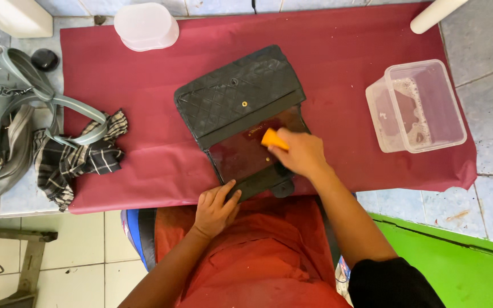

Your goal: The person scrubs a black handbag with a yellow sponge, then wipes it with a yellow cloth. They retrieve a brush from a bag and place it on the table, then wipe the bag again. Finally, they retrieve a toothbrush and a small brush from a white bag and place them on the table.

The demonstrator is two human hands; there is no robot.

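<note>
A black quilted purse (pixel 236 97) lies open on a dark red mat (pixel 343 68), its flap folded back to show a dark reddish lining. My right hand (pixel 302 154) grips an orange sponge (pixel 273 139) and presses it against the lining. My left hand (pixel 215 206) rests at the purse's near edge, fingers spread on it and holding it down. I wear an orange apron (pixel 258 256).
A clear plastic tub (pixel 423 108) with foamy liquid sits at the right on the mat. A white lidded container (pixel 146 25) stands at the back. A checked cloth (pixel 75 157) and a grey strapped bag (pixel 7 131) lie at the left. A white tube (pixel 435 14) pokes in top right.
</note>
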